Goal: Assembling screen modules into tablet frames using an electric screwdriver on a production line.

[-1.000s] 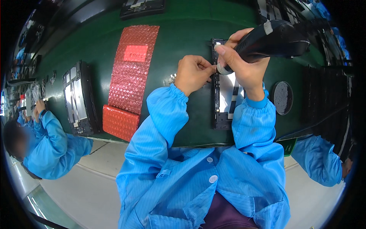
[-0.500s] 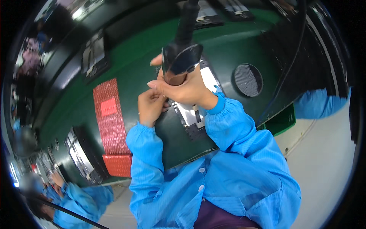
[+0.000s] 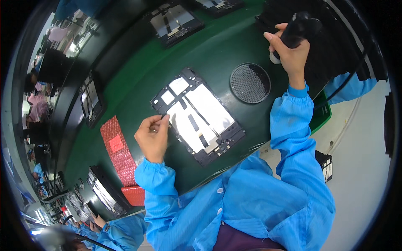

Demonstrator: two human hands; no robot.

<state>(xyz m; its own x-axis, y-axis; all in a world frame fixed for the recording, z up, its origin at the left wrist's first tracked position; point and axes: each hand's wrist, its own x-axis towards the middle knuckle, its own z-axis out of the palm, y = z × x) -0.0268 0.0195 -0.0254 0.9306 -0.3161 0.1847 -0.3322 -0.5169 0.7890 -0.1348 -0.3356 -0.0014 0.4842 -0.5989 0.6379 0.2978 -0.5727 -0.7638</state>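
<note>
An opened tablet [image 3: 215, 106], with silver battery panels, dark strips and a black frame, lies tilted on the green table. My left hand [image 3: 153, 136] is at its left edge, thumb and fingers pinched together; whether they grip the frame or a small dark piece is hard to tell. My right hand [image 3: 293, 52] is wrapped round a black hand-held tool [image 3: 301, 27] with a pale round end, whose exact kind does not show. The tool is raised at the far right, beyond a round dark ribbed dish [image 3: 250, 83], well apart from the tablet.
Red bubble wrap [image 3: 119, 157] lies left of the tablet. More opened tablets rest on the table, at the near left [image 3: 104, 194], far left [image 3: 89, 100] and back [image 3: 173, 25]. A green bin [image 3: 321, 113] is below the right edge. Co-workers in blue sleeves sit at both sides.
My right hand has swung from over the tablet to the far right, carrying the black tool. My left hand is slightly lower and further left; the tablet now shows uncovered.
</note>
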